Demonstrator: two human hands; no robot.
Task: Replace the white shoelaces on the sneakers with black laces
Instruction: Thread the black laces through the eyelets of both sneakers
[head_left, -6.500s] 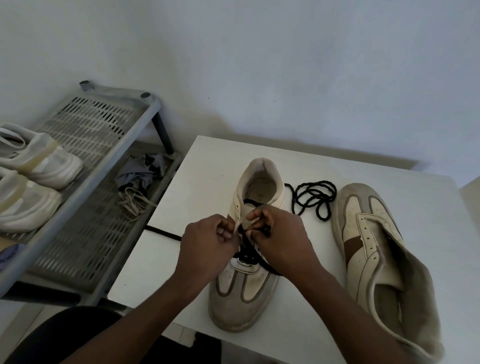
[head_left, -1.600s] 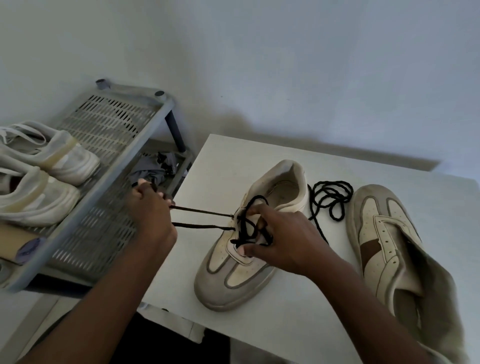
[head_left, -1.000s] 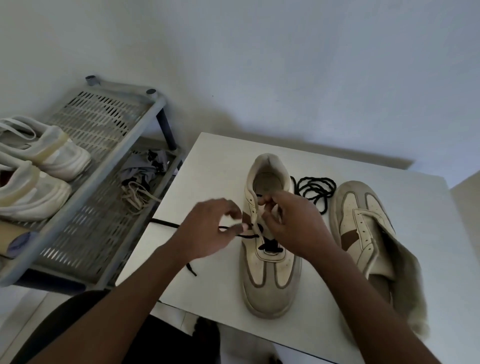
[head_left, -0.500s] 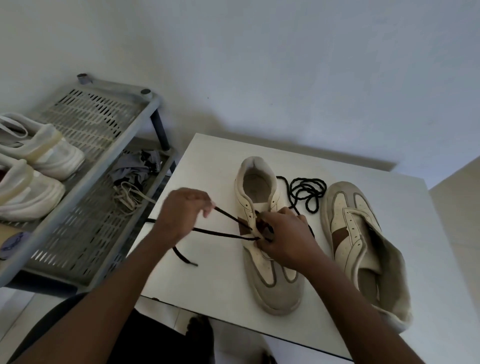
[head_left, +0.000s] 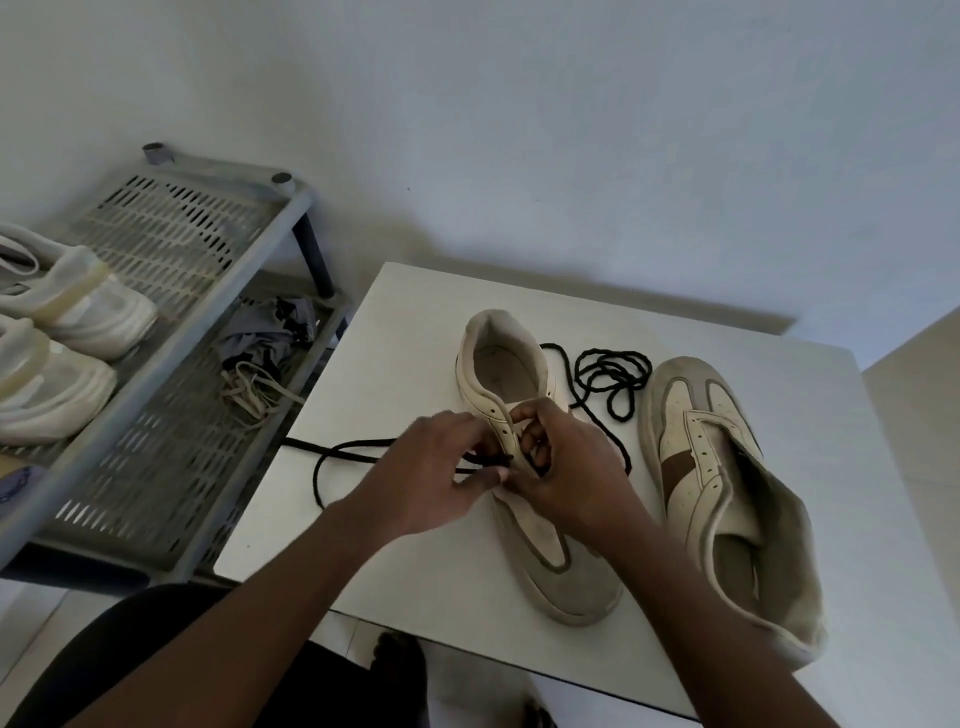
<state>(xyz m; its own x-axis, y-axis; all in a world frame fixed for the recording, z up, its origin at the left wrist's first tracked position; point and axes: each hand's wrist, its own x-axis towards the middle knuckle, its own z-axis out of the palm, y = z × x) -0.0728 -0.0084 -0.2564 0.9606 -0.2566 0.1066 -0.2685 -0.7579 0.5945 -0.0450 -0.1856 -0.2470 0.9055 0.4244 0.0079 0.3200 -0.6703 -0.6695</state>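
A cream and grey sneaker (head_left: 550, 566) lies toe-toward-me in the middle of the white table (head_left: 395, 332). A black lace (head_left: 332, 452) runs from its eyelets out to the left in a loop. My left hand (head_left: 431, 478) pinches this lace at the sneaker's left eyelet row. My right hand (head_left: 566, 473) grips the eyelet flap with curled fingers over the tongue. A second sneaker (head_left: 722, 478) without laces lies on its side at the right. Another black lace (head_left: 613, 374) sits coiled between the two heels.
A grey slatted shoe rack (head_left: 171, 244) stands left of the table, with two white shoes (head_left: 57, 332) on its upper shelf. Pale laces (head_left: 254, 389) and a grey cloth (head_left: 265, 338) lie on its lower shelf. A white wall rises behind the table.
My left hand has come back from the left to the sneaker, and the taut lace has gone slack into a loop on the table. My right hand stays on the eyelets.
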